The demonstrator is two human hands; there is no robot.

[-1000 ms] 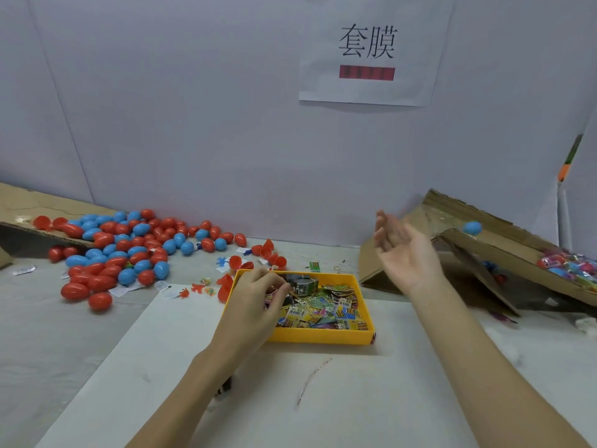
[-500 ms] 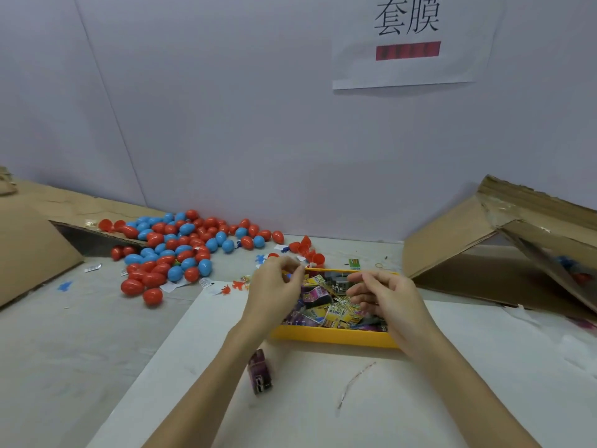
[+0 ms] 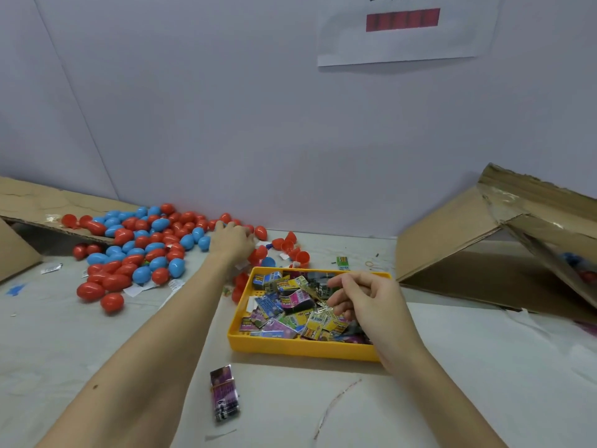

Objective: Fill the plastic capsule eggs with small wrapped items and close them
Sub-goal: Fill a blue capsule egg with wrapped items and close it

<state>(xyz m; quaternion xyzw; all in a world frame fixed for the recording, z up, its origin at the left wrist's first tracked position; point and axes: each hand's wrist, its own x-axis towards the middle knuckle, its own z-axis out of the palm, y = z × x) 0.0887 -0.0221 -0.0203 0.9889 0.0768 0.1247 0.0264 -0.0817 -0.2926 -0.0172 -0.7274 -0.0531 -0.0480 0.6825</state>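
Forearms reach in from the bottom edge over a white sheet [image 3: 452, 399] laid on the grey surface [image 3: 38, 344]. Nearest on that sheet lies a single purple wrapped packet [image 3: 224, 393], well apart from both hands, with a thin strip of scrap [image 3: 336, 402] to its right. Just beyond stands the yellow tray [image 3: 290, 349], heaped with small wrapped items [image 3: 284, 308] in yellow, purple, blue and green. The right hand [image 3: 368, 305] hangs over the tray's right half, its fingers [image 3: 342, 286] curled; a pale yellowish scrap shows at the fingertips, but whether this grip pinches a packet or merely hovers above the heap cannot be told. Past the tray's far rim lie open red egg halves [image 3: 295, 250], a small green packet [image 3: 342, 263] and a rubber band [image 3: 371, 263]. The left hand [image 3: 231, 242] stretches out to the left of those halves, back upward, at the right-hand edge of the pile of red and blue capsule eggs [image 3: 142, 250]; its fingertips are hidden among the eggs, so the state of that grip cannot be told either. The pile spreads leftward across the surface and up onto a flattened cardboard flap [image 3: 38, 202] at the far left. At the far right a cardboard box [image 3: 452, 240] lies tipped on its side with its opening toward the tray, and a few coloured things show dimly inside its right part. Behind everything rises a pale wall [image 3: 226, 108] bearing a white paper sign [image 3: 403, 37] with a red bar.
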